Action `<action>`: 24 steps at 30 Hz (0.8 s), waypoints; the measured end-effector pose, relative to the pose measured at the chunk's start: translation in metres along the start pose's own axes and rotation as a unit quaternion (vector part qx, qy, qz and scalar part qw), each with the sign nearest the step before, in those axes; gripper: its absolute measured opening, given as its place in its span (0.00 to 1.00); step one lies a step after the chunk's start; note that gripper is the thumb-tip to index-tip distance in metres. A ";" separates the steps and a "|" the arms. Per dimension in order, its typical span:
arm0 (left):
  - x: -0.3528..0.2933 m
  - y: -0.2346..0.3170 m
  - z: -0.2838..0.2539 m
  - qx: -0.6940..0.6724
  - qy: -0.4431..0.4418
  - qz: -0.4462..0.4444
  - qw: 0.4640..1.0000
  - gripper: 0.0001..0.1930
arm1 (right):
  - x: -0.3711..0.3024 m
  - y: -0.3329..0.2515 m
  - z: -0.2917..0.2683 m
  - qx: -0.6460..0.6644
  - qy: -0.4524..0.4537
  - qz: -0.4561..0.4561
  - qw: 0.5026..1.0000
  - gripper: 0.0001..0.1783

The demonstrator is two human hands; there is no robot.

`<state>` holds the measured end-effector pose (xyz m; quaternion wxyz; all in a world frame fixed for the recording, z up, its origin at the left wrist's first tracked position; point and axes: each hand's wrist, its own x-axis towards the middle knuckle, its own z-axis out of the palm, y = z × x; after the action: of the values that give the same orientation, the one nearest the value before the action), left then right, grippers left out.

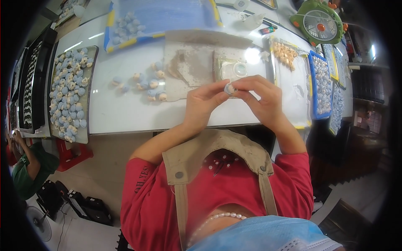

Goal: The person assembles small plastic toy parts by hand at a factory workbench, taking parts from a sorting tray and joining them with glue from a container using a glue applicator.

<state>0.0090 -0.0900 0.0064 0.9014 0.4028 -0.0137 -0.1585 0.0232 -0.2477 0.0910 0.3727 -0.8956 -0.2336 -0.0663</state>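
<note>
Open lane: bare white table [125, 111] at centre-left of the frame, between the tray of blue-and-cream figures [70, 94] at left and the loose cluster of figures [144, 83] near the grey work mat [197, 69]. Centre is blocked by both hands, left hand [205, 102] and right hand [261, 96], pinching a small piece [230, 88] over the mat's front edge. Right side is packed: blue trays [322, 83], clear sheet [293, 90], green fan [319, 23] at upper right.
</note>
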 end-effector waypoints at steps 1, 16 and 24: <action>0.000 0.000 -0.001 0.020 0.007 0.004 1.000 0.16 | -0.002 0.001 0.001 -0.012 0.013 -0.026 1.000 0.10; -0.007 0.006 0.010 -0.104 -0.056 -0.137 0.984 0.20 | -0.005 0.007 0.006 -0.013 0.055 -0.125 0.990 0.19; -0.007 0.005 0.018 -0.086 -0.048 -0.173 0.980 0.17 | -0.012 0.014 0.001 0.026 0.051 -0.107 0.993 0.16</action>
<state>0.0008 -0.0972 0.0228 0.8899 0.3117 0.0263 -0.3321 0.0195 -0.2600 0.0775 0.3985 -0.8508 -0.3103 -0.1455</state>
